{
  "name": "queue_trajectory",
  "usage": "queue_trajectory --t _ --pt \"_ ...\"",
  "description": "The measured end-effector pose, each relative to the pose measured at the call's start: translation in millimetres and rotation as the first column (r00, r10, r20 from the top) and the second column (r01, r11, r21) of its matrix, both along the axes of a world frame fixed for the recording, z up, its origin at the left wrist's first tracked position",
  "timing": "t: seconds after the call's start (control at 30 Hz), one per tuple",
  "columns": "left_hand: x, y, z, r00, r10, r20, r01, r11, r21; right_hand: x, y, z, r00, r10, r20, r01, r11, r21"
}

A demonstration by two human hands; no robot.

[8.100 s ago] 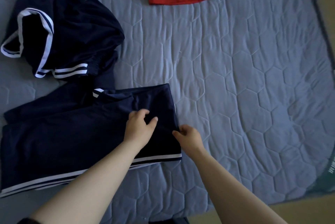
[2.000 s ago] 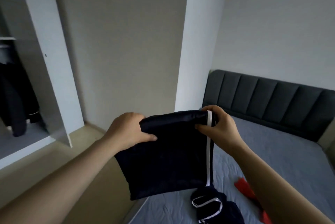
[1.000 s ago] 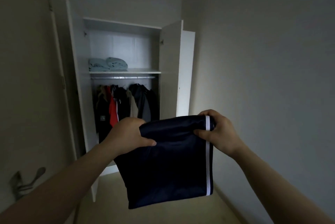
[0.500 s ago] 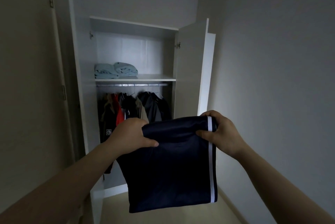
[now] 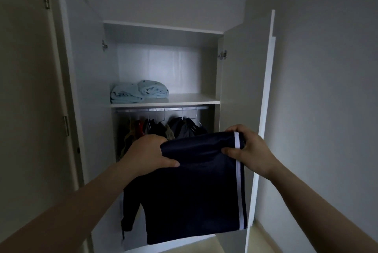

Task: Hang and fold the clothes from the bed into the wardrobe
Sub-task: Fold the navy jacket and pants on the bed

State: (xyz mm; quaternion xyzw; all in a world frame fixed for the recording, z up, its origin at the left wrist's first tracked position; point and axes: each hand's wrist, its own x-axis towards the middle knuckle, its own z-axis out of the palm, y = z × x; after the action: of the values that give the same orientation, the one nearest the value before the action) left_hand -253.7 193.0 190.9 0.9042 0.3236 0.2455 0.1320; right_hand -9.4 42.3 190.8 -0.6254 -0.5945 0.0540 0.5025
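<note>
Before open wardrobe (image 5: 241, 80), both hands (image 5: 146, 153) (image 5: 248, 150) grip folded navy garment (image 5: 194, 191).

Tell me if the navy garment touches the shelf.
Apart. The head view shows the garment held below the shelf, with hanging clothes visible in the gap.

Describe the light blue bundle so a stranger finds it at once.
Start at the open white wardrobe. On the shelf above the clothes rail, far left, lies the light blue bundle. Alone there, it is pale, unlike the dark hanging clothes below.
</note>
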Motion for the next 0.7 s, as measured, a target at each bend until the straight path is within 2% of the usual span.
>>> queue_trajectory --t 0.2,0.6,0.7 --pt "43 112 -2 0.999 -0.040 0.014 0.039 0.999 0.020 40 107 -4 1.000 -0.011 -0.026 0.011 1.000 0.008" --pt "147 313 33 0.995 -0.087 0.042 0.087 0.996 -0.003 135 298 32 0.998 -0.060 -0.032 0.062 0.997 0.037" --pt "184 360 43 0.998 -0.044 0.050 0.042 0.999 0.029 171 348 41 0.999 -0.033 -0.040 0.036 0.997 0.063"
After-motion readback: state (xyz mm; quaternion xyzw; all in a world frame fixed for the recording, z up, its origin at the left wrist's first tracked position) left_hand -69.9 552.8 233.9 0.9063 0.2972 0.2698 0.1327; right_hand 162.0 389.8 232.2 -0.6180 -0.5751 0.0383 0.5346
